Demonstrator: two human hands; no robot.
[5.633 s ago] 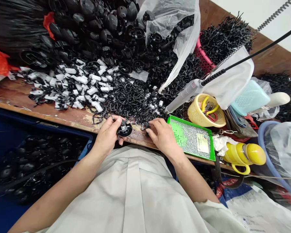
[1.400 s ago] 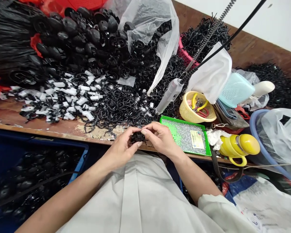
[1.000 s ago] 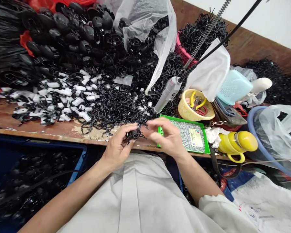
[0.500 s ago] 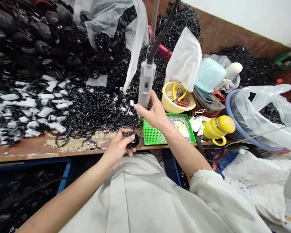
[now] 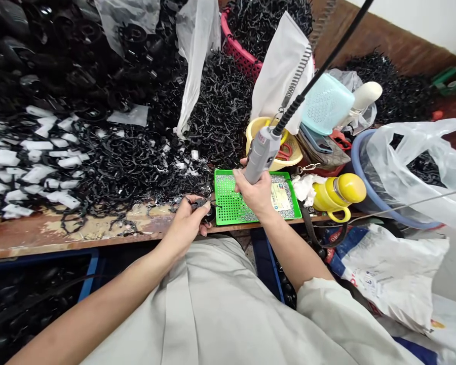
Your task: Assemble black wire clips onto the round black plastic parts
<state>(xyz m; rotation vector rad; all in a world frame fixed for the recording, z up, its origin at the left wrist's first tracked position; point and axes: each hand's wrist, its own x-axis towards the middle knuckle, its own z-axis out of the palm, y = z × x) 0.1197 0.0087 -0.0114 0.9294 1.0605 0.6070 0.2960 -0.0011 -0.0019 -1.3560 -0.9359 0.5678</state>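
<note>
My left hand (image 5: pixel 190 218) is closed around a small black plastic part (image 5: pixel 209 214) at the table's front edge, left of a green tray (image 5: pixel 228 203). My right hand (image 5: pixel 255 191) grips a grey electric screwdriver (image 5: pixel 263 154) that hangs from a black cable and a coiled spring. The screwdriver is tilted over the green tray, and its tip is hidden by my hand. Many small silvery screws and a card (image 5: pixel 280 196) lie in the tray. Black clips (image 5: pixel 137 162) and white pieces (image 5: pixel 38 172) are heaped to the left.
Behind the tray stands a yellow bowl (image 5: pixel 254 133) with pliers. A yellow flask (image 5: pixel 332 195), a light blue basket (image 5: pixel 327 104) and a blue tub (image 5: pixel 359 157) are at the right. Large black parts (image 5: pixel 61 61) pile up at the back left.
My right hand has closed around the screwdriver and moved right with it over the green tray. A small white piece that was at its fingertips is no longer there. The view has shifted slightly.
</note>
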